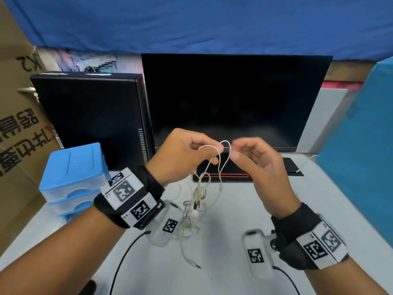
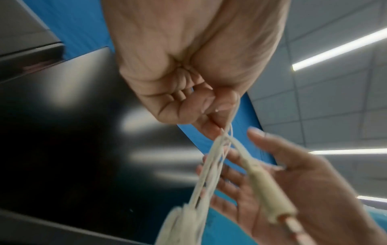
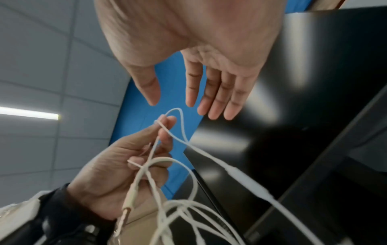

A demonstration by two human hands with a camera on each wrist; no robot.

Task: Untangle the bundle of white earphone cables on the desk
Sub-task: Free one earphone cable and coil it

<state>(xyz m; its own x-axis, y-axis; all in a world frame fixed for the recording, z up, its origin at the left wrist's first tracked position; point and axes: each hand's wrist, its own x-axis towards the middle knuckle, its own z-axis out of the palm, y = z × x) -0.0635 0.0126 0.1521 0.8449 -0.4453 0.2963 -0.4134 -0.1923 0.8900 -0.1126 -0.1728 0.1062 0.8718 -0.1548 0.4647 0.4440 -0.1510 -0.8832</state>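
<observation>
Wrist-high, the left hand (image 1: pixel 182 153) pinched a loop (image 1: pixel 224 145) of the cables (image 1: pixel 196 201); the right hand (image 1: pixel 258 165) hovered empty, grip relaxed. Next, likely, drawing that loop free of the knot.

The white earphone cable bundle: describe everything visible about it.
The thin, white, rubbery-looking earphone cable bundle hangs in the air above the pale grey desk. The left hand pinches a raised loop at the top; the right hand is open beside it and grips nothing. Below, the strands snarl into a knot with a white earbud, an inline remote capsule on one strand, and a metal jack plug trailing on the desk.
</observation>
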